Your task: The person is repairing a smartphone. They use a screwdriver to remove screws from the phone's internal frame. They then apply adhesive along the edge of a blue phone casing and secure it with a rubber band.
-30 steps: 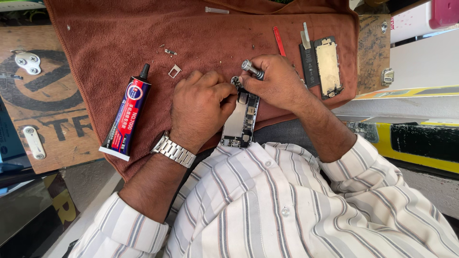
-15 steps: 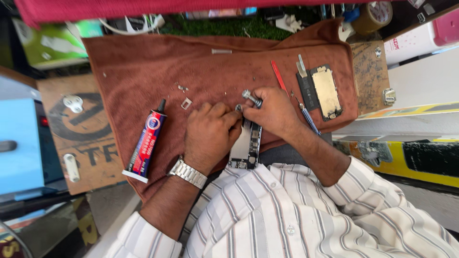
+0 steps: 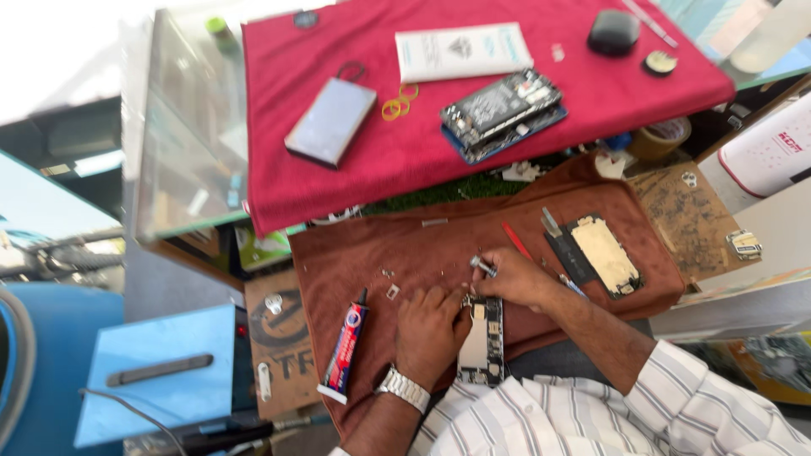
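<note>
Mid-repair: left hand (image 3: 431, 325) presses flat on the opened grey phone chassis (image 3: 481, 342) lying on the brown towel (image 3: 439, 245), right hand (image 3: 515, 279) pinches a small silver-tipped screwdriver (image 3: 483, 267) at its top edge, where steady, fine alignment looks needed.

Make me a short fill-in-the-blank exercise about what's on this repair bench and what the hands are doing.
1. Both hands work over an opened phone lying on a ____ cloth.
2. The left hand wears a metal ____ at the wrist.
3. The right hand grips a small ____.
4. The glue tube lies beside the ____ hand.

Missing words: brown; watch; screwdriver; left
</note>
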